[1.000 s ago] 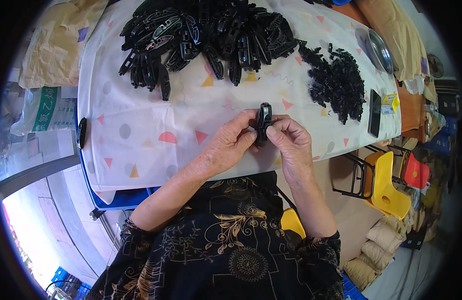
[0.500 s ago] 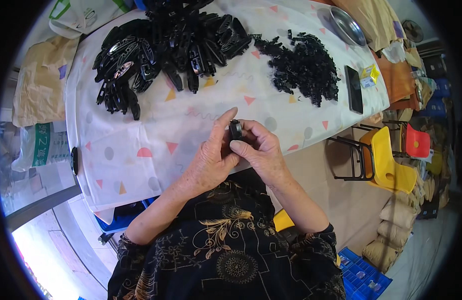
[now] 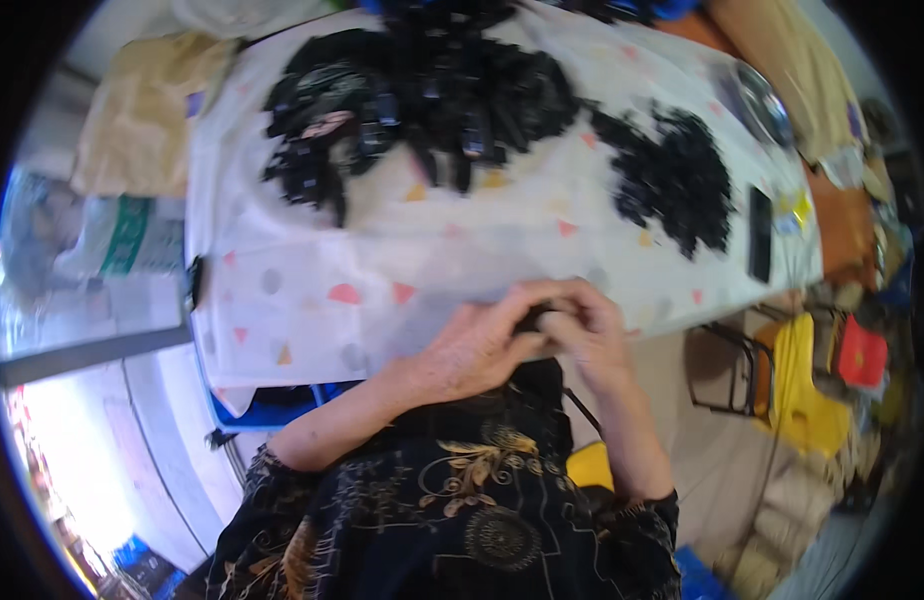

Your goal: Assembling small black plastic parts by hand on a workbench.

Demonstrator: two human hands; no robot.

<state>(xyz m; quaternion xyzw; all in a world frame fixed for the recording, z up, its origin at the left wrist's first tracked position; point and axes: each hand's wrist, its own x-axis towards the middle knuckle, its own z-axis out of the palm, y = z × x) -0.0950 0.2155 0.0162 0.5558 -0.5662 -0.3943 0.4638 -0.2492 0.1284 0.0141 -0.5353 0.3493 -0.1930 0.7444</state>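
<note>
Close to my body, over the table's near edge, my left hand point(image 3: 470, 352) and my right hand point(image 3: 588, 335) meet around a small black plastic part point(image 3: 532, 318). The fingers of both are closed on it and hide most of its shape; motion blurs it too. Farther back on the patterned white tablecloth point(image 3: 302, 255) lies a big heap of long black plastic pieces point(image 3: 327, 75). To its right spreads a pile of much smaller black pieces point(image 3: 682, 185).
A black phone point(image 3: 760, 235) and a small yellow-and-white box point(image 3: 792, 212) lie at the table's right end, near a round metal dish point(image 3: 760, 105). A brown paper sack point(image 3: 147, 115) stands at left. Yellow chair point(image 3: 807, 390) and red chair point(image 3: 862, 350) are on the right.
The view has shifted, so the table sits lower and farther right. My left fingers, stretched upward before, have curled over the black part, which is now mostly hidden.
</note>
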